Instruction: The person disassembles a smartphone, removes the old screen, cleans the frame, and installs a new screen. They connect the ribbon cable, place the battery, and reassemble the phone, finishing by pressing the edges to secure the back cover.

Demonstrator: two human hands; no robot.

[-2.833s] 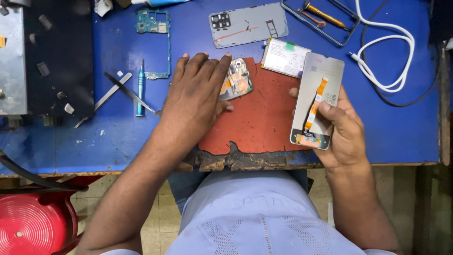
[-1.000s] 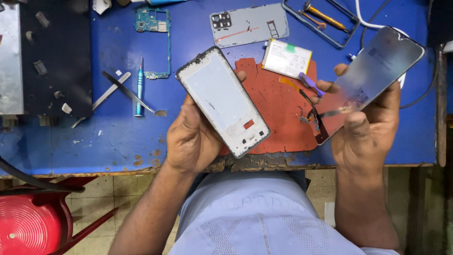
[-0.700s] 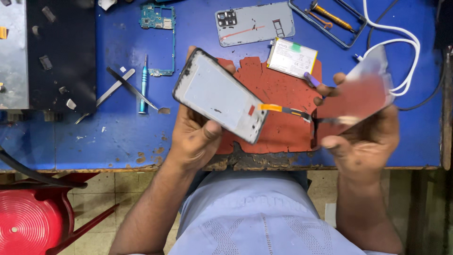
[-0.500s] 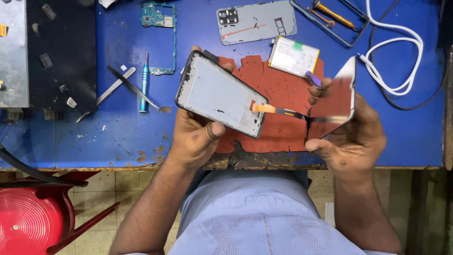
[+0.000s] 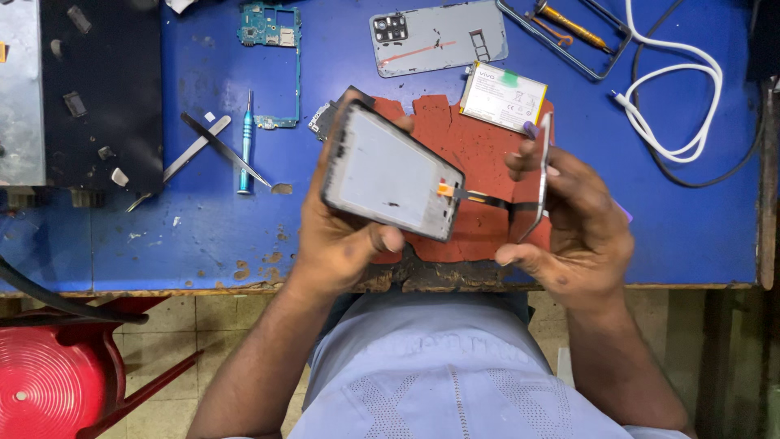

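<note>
The left hand (image 5: 345, 236) has its grip closed round a phone frame (image 5: 392, 172), held tilted above the red mat (image 5: 471, 138) on the blue surface (image 5: 203, 236); the right hand (image 5: 573, 232) pinches the display panel (image 5: 540, 175) edge-on between thumb and fingers, just beside the frame, and a flex cable (image 5: 479, 197) with an orange tab runs between the two parts; behind them lie a battery (image 5: 504, 96), a grey back cover (image 5: 439, 36), a circuit board (image 5: 272, 28), a blue screwdriver (image 5: 245, 150), tweezers (image 5: 219, 146) and a white cable (image 5: 674, 89)
</note>
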